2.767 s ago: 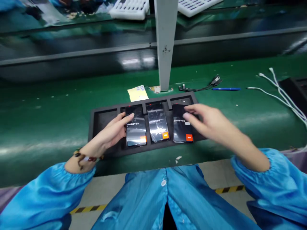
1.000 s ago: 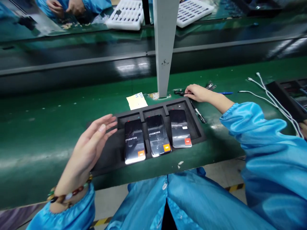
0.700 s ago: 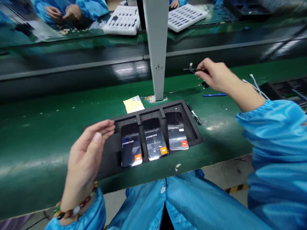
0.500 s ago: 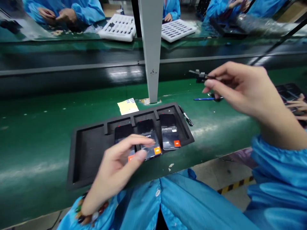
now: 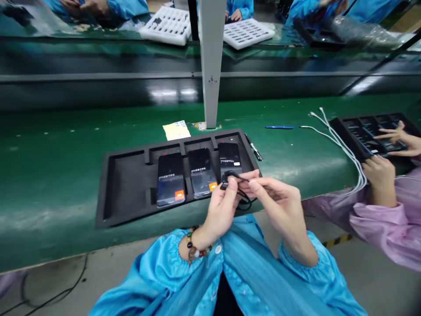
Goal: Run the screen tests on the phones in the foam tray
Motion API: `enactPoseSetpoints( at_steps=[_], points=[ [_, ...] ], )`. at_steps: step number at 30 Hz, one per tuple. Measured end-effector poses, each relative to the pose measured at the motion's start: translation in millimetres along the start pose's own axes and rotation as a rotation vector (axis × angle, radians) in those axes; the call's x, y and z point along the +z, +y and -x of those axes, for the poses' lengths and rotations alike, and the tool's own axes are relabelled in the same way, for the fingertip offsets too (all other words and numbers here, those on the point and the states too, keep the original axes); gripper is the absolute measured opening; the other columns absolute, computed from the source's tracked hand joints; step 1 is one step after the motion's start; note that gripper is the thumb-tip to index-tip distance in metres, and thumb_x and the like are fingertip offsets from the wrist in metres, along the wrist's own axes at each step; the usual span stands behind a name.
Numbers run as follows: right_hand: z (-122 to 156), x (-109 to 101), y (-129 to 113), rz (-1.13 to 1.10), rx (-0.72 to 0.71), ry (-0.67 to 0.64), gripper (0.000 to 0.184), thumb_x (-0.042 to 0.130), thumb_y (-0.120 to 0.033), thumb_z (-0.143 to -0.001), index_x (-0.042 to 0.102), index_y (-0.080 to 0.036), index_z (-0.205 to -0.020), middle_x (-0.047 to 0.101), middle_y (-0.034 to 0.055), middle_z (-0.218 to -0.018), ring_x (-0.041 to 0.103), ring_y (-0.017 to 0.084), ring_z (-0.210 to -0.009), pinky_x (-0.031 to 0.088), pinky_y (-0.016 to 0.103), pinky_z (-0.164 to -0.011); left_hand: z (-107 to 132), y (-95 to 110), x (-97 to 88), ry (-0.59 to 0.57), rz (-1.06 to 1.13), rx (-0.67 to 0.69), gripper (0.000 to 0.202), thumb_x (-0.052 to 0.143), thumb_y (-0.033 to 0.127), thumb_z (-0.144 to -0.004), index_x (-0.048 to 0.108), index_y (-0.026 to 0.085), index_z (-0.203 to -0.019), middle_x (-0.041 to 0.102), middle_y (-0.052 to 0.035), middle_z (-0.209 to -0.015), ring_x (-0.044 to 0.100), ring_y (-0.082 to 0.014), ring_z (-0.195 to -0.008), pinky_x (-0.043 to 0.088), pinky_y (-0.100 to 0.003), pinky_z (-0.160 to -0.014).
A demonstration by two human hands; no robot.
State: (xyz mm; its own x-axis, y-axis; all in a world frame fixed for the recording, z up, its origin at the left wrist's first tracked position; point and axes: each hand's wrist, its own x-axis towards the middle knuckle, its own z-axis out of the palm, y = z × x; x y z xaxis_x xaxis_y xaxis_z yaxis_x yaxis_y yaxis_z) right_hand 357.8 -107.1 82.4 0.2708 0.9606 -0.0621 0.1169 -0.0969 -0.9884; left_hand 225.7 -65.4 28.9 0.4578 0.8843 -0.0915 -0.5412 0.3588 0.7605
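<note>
My left hand (image 5: 221,210) pinches one end of a short black cable (image 5: 232,174), where a dark plug shows at the fingertips. My right hand (image 5: 282,202) has its fingers closed on the same cable a little to the right. A loop of the cable hangs between both hands. Below and behind them lies a black tray (image 5: 126,193) with compartments. In it rest three phones: a left phone (image 5: 171,182), a middle phone (image 5: 200,169) and a right phone (image 5: 230,153), partly hidden by my hands. The left and middle screens show white text and an orange square.
A pen (image 5: 253,147) lies against the tray's right side. Behind the tray stand a yellow note (image 5: 176,130) and a grey post (image 5: 211,66). A blue pen (image 5: 279,127) and white cables (image 5: 342,145) lie to the right. A co-worker's hands (image 5: 381,175) work over another tray (image 5: 338,127).
My right hand has come down and left from above the table with the black item. My left hand has moved right, off the phones, and now grips the cable too.
</note>
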Motion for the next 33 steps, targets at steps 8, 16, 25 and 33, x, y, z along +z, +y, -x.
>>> enactPoseSetpoints(
  at_steps=[8,16,25,33],
  points=[
    [-2,-71,13,-0.042,-0.065,0.121,0.026,0.072,-0.046,-0.109,0.083,-0.027,-0.124,0.049,-0.0063,-0.065,0.046,0.008,-0.054,0.040,0.022,-0.050,55,53,-33.9,-0.111,0.026,0.041,0.040,0.057,0.048,-0.115,0.079,0.020,-0.097,0.047,0.0034,-0.053,0.044,-0.0092,-0.048,0.042,-0.019,-0.049],
    [-6,-57,36,0.489,-0.164,-0.317,0.021,0.066,-0.034,-0.111,0.082,-0.026,-0.123,0.082,0.0036,-0.099,0.079,0.020,-0.094,0.063,0.031,-0.083,60,84,-48.6,-0.182,-0.826,-0.181,0.032,0.059,0.042,-0.115,0.082,0.023,-0.125,0.077,-0.0074,-0.094,0.076,-0.0207,-0.086,0.064,-0.031,-0.076],
    [-6,-36,89,0.590,-0.438,-0.358,0.018,0.063,-0.022,-0.112,0.078,-0.019,-0.121,0.072,0.0043,-0.090,0.071,0.017,-0.079,0.058,0.030,-0.071,18,57,-34.3,-0.177,-1.411,-0.048,0.058,0.047,0.021,-0.114,0.044,0.020,-0.171,0.048,-0.0146,-0.178,0.053,-0.0316,-0.162,0.050,-0.054,-0.134],
    [-21,-59,86,0.572,-0.438,-0.439,0.017,0.063,-0.023,-0.112,0.076,-0.020,-0.122,0.070,0.0037,-0.091,0.069,0.016,-0.076,0.057,0.030,-0.069,2,81,-17.2,-0.259,-1.342,-0.125,0.047,0.051,0.024,-0.115,0.057,0.026,-0.161,0.071,-0.0078,-0.156,0.072,-0.0302,-0.143,0.064,-0.046,-0.119]
  ],
)
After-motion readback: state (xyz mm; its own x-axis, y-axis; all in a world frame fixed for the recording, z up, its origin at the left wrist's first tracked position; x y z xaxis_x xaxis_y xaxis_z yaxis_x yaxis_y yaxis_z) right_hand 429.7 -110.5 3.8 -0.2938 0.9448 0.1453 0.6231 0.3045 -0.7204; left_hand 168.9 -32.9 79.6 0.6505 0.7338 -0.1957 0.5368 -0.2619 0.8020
